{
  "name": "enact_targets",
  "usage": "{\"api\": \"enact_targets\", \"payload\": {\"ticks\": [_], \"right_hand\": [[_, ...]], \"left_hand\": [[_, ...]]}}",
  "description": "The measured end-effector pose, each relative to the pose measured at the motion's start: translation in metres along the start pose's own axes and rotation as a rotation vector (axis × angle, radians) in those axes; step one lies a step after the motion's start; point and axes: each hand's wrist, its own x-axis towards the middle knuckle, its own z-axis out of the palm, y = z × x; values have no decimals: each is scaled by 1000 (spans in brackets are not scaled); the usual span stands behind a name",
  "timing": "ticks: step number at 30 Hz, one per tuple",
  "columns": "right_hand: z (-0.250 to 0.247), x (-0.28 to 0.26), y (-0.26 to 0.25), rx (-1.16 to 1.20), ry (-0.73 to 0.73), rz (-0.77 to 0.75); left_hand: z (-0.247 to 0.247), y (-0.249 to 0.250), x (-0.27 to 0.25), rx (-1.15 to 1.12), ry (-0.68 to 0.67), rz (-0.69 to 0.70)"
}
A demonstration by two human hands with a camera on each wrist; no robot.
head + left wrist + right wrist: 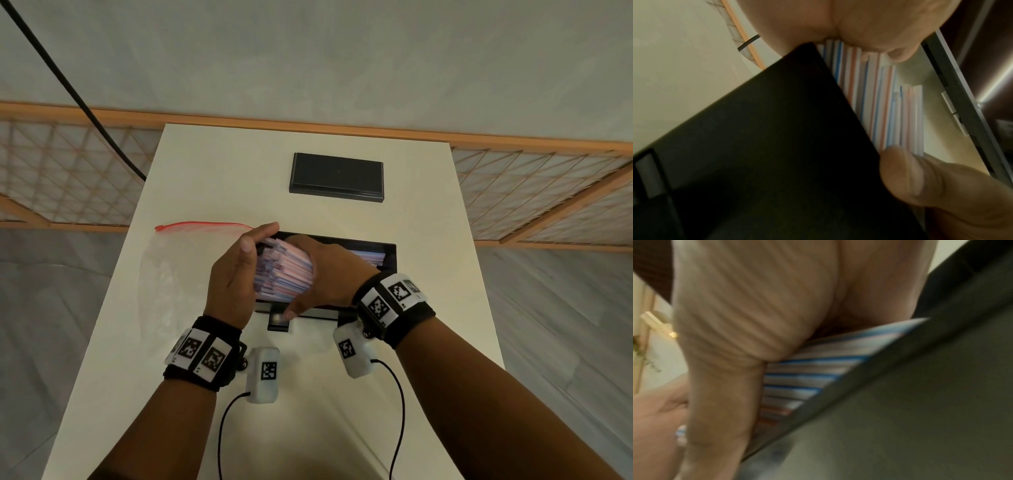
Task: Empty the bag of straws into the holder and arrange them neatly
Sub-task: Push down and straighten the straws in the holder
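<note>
A thick bundle of red- and blue-striped white straws (pixel 286 270) lies over the open black holder (pixel 390 257) in the middle of the white table. My right hand (pixel 332 270) wraps over the bundle from the right and grips it, thumb down at the holder's front edge. My left hand (pixel 238 270) stands flat, fingers straight, its palm against the straws' left ends. The clear zip bag (pixel 171 270) with a red seal lies flat and empty to the left. In the left wrist view, the straws (pixel 869 97) rise above the holder's dark wall (pixel 756 146). The right wrist view shows my palm (pixel 756 305) on the straws (pixel 807 369).
A flat black lid (pixel 337 176) lies behind the holder near the table's far edge. A black cable (pixel 68 82) hangs at the far left. A wooden lattice screen (pixel 548 195) stands behind the narrow table (pixel 308 411), whose side edges fall close on both sides.
</note>
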Motion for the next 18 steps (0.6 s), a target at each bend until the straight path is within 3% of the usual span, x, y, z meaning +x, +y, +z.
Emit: {"api": "enact_targets", "payload": {"ticks": [7,12,18], "right_hand": [[0,1,-4,-55,23,21],[1,-3,-14,-235,77,15],[5,-4,-20,-343,121,1]], "left_hand": [[-3,-2,0,-4,-28,-23],[-5,-4,0,-32,-40,-37],[-1,-12,-3,-70,33,-29]]}}
